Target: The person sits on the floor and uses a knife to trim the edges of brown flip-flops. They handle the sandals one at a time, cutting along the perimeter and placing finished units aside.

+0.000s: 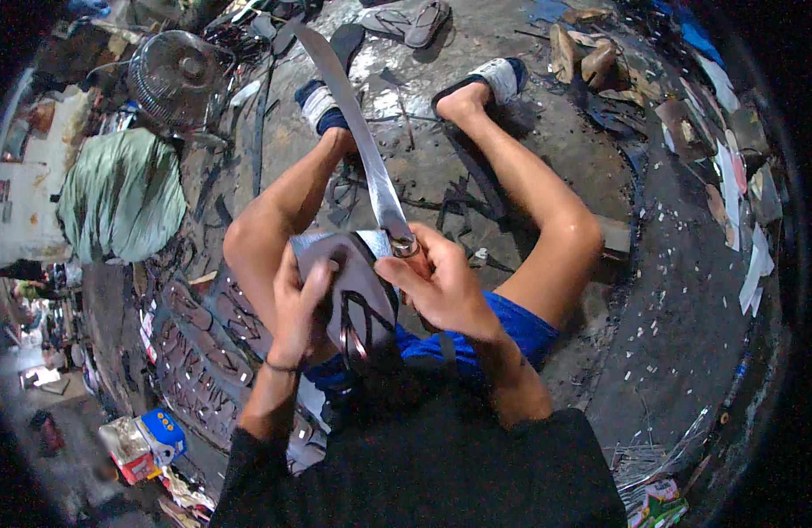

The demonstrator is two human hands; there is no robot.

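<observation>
Two bare hands are held close together above the lap. By the left hand (300, 295), a grey flip-flop (342, 286) with a black strap is gripped at its left side, the thumb laid over the top and the fingers mostly hidden; the sole is presumably steadied by this pinch. By the right hand (448, 286), a long curved knife (357, 132) is grasped at the handle, just beside the flip-flop's right edge. Whether the fingertips are pressed against the sole cannot be told. The blade is pointed away from the body, up between the legs, a hold by which the torso is probably spared; which side is sharpened cannot be made out.

The knees are bent and spread, likely so that room is left for the work over the blue shorts (533, 326). Between the feet, black scraps (472, 198) are scattered on the floor, and farther ahead a grey pair of flip-flops (425, 25) is set down. To the left, soles (190, 308) are laid out in rows, perhaps for easy reach. Beyond them, a green cloth (124, 198) and a fan (177, 77) are placed, the fan possibly stood there for cooling.
</observation>
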